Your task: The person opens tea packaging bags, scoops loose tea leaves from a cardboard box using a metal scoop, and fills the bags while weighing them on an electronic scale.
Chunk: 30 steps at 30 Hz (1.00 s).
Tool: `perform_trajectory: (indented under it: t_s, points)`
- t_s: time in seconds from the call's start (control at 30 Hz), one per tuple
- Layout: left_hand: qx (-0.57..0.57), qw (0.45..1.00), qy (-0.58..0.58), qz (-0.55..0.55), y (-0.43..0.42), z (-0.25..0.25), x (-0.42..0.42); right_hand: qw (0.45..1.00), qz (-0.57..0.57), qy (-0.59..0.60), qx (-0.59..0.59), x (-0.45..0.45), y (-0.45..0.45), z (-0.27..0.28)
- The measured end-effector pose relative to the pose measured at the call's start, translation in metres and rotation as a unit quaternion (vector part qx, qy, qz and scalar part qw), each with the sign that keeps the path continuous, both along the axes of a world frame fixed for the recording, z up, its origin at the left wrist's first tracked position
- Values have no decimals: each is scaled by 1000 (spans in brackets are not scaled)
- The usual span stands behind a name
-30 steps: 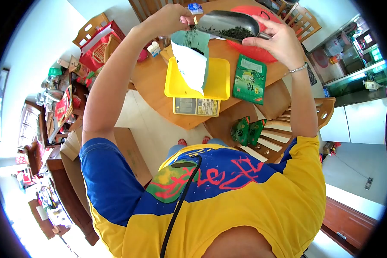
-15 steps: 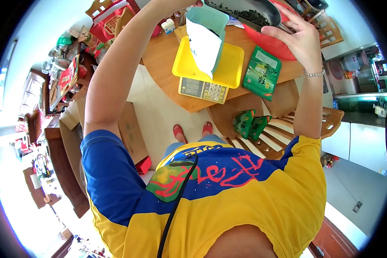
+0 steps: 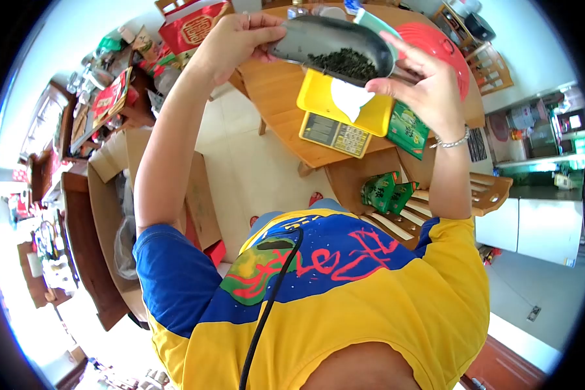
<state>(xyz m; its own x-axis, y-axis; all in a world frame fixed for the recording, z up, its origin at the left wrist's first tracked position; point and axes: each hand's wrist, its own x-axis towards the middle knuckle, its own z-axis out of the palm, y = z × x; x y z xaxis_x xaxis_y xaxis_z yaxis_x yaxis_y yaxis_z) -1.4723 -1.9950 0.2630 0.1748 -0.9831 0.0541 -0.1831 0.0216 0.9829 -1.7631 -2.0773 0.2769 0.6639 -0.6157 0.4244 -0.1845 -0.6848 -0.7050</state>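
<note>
A metal scoop (image 3: 299,43) with dark loose tea leaves (image 3: 346,63) in it is held between my two hands above the table. My left hand (image 3: 244,42) pinches its left end with thumb and fingers. At the opposite end my right hand (image 3: 429,88) is closed around the scoop, thumb along its near edge. Below sits a digital scale (image 3: 335,135) with a yellow tray (image 3: 311,94) on top. In the tray stands a bag whose white lower part (image 3: 351,103) shows; the scoop hides much of it, and its pale green top (image 3: 372,25) shows behind.
A green printed packet (image 3: 407,133) lies right of the scale. Behind my right hand is a large red round cover (image 3: 435,45). Green packets (image 3: 387,192) rest on a wooden chair (image 3: 484,192). An open cardboard box (image 3: 114,214) stands on the left.
The scoop has come left and closer to me, now in front of the bag. My left hand, earlier partly out of view by the bag's top, now grips the scoop's left end.
</note>
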Motion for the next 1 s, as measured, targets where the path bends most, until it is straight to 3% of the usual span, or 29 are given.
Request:
perform_trajectory:
  t_s: [0.1, 0.17, 0.23, 0.4, 0.5, 0.57, 0.63, 0.7, 0.83, 0.93, 1.0]
  points:
    - [13, 998, 38, 39, 58, -29, 45, 999, 31, 43, -12, 48, 41, -17]
    - [46, 995, 40, 74, 99, -50, 74, 994, 84, 11, 67, 84, 62, -46]
    - [49, 988, 57, 133, 146, -80, 98, 987, 102, 90, 89, 118, 88, -63]
    - [83, 956, 127, 253, 282, -159, 134, 944, 261, 108, 167, 198, 161, -125]
    - [93, 925, 136, 341, 357, -194, 137, 917, 310, 251, -22, 239, 189, -161]
    - [117, 875, 165, 440, 404, -210, 140, 907, 366, 196, 75, 271, 224, -181]
    - [122, 863, 171, 460, 452, -244, 153, 876, 377, 278, 114, 304, 250, -207]
    - [125, 851, 176, 479, 493, -261, 166, 873, 408, 226, 145, 334, 284, -241]
    - [80, 730, 289, 615, 568, -296, 199, 855, 444, 217, 155, 403, 359, -275]
    - [54, 693, 305, 652, 608, -324, 228, 872, 450, 187, 50, 455, 409, -294]
    - [21, 623, 356, 696, 627, -349, 243, 866, 449, 213, -52, 484, 440, -309]
